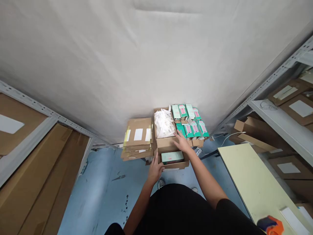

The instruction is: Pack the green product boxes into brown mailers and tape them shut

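Pale, creased sheeting [156, 62] hung behind everything, over a blue floor [100, 186], with a left rack [55, 116] and a right rack [266, 106] of cardboard on either side. Close in front of the body sat an open carton [176, 165], and inside it lay a mint-green box [172, 156], long side across, probably because it fitted best that way. The left hand [155, 169] lay along the carton's left wall at the near corner, seemingly to steady it; whether it pinched the cardboard I could not tell. The right hand [182, 143] was open, fingers spread over the raised far flap [166, 142], perhaps to keep it out of the way. Just beyond stood a box of white packets [164, 122], with flat cardboard [139, 129] piled to its left and green-and-pink boxes [192, 129] standing in rows to its right, all apparently grouped within easy reach. Off to the right, a cream worktop [244, 163] carried an orange tool [275, 226], well apart from both hands.
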Motion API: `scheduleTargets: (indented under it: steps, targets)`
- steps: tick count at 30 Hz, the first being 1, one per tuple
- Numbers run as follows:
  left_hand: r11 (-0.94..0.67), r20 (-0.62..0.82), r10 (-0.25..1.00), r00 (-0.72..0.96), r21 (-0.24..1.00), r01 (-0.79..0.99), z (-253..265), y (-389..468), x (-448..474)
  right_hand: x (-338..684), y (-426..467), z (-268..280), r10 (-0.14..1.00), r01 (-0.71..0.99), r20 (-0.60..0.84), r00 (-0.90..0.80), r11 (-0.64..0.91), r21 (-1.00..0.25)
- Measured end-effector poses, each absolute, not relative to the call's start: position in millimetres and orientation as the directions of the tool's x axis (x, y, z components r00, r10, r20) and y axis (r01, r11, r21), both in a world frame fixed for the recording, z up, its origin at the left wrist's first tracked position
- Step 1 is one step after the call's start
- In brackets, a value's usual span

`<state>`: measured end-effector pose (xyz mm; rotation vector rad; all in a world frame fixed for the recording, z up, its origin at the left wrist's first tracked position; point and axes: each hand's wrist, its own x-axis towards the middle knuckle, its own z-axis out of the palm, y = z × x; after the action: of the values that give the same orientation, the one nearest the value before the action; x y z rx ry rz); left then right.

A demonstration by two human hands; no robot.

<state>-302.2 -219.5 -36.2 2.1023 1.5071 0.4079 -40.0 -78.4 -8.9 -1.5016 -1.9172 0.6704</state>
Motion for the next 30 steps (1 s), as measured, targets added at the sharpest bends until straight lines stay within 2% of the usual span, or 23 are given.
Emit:
scheduleTargets:
  steps: [2,6,10,14,16,23,30]
  targets:
    - [-0.238,-0.054,0.942,0.331,0.589,0.772,-40,-210,-322,-63,-41,-18,0.979,0.698,0.097,-0.177,0.194,-0.689]
    - [-0.212,-0.056,0.948,0.313,0.621,0.755,-44,-191,-344,-101,30,-36,0.985,0.771,-0.118,-0.124,0.021,-0.636]
    - [-0.210,-0.055,0.945,0.323,0.656,0.725,-48,-179,-353,-124,72,-54,0.968,0.795,-0.251,-0.008,-0.146,-0.589]
    - [-0.188,-0.052,0.951,0.306,0.689,0.700,-55,-178,-356,-136,84,-65,0.951,0.882,-0.301,0.070,-0.200,-0.427]
    - [-0.188,-0.043,0.952,0.302,0.696,0.693,-58,-179,-357,-140,85,-66,0.952,0.907,-0.301,0.063,-0.180,-0.381]
    - [-0.229,-0.029,0.943,0.331,0.665,0.711,-61,-172,-364,-142,76,-35,0.972,0.927,-0.212,0.103,-0.171,-0.335]
    - [-0.260,0.018,0.948,0.319,0.623,0.738,-59,-168,-363,-117,30,17,0.999,0.930,0.030,0.009,0.002,-0.368]
